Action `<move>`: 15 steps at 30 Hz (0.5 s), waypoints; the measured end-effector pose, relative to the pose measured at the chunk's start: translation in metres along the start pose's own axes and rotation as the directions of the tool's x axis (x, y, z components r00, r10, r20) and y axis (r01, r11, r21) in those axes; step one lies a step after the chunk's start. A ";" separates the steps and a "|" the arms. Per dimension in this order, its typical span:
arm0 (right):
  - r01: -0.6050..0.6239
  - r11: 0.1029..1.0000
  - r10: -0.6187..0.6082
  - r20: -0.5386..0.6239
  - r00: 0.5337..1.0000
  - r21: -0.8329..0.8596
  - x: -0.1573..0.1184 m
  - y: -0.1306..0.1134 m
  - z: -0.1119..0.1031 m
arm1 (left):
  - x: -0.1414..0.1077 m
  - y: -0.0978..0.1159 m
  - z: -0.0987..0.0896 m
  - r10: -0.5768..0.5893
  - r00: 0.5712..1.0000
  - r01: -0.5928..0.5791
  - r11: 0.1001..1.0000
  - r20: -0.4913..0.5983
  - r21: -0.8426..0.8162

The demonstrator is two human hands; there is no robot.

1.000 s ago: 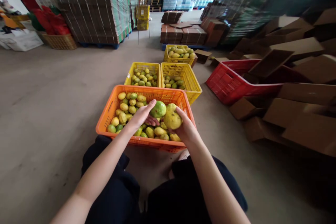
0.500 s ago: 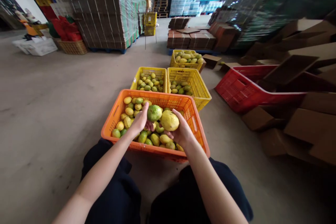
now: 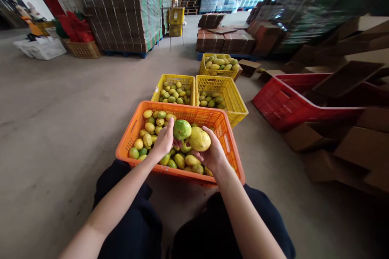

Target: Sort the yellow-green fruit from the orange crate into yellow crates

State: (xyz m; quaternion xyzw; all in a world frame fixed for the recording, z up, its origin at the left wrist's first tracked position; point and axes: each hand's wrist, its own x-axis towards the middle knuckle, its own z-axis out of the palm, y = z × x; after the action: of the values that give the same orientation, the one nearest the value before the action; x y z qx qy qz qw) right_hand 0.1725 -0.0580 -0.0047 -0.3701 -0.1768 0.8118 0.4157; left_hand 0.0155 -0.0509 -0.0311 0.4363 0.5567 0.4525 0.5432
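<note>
Above an orange crate [image 3: 133,129] my left hand [image 3: 164,141] holds a green fruit [image 3: 182,130], thumb on its near side. My right hand [image 3: 214,151] holds a larger yellow fruit [image 3: 199,139] with small dark specks. The two fruits are side by side, very close together. Several green and yellow fruits [image 3: 180,161] lie in the crate below, mostly at its left and front. My hands and forearms hide part of them.
Behind the orange crate stand two yellow crates [image 3: 240,107] with fruits, and a fuller yellow crate [image 3: 219,72] farther back. A red crate [image 3: 291,103] and cardboard boxes [image 3: 361,149] are on the right. Wrapped stacks [image 3: 112,12] rise at the back left.
The green fruit has turned slightly in my left hand and shows a brighter green side. Both hands have shifted a little to the right, each still with its fruit. The view has moved slightly.
</note>
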 end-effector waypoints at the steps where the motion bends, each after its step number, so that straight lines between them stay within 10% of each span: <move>1: 0.002 1.000 -0.002 0.012 1.000 0.003 0.001 0.001 -0.002 | 0.000 0.000 -0.001 0.022 0.999 -0.022 1.000 -0.024 0.022; 9: 0.024 0.999 -0.025 -0.055 0.998 -0.029 0.001 0.001 0.000 | -0.008 0.014 0.000 0.138 0.981 -0.160 0.972 -0.134 -0.175; 15: 0.143 0.988 -0.152 -0.184 0.971 -0.060 -0.001 -0.002 0.005 | -0.010 0.030 0.002 -0.141 0.980 0.201 0.695 0.144 -0.690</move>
State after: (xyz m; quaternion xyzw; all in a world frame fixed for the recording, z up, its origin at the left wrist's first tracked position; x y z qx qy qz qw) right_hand 0.1696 -0.0573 0.0001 -0.4404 -0.1823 0.7358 0.4810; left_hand 0.0180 -0.0546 -0.0001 0.1616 0.3594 0.5593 0.7293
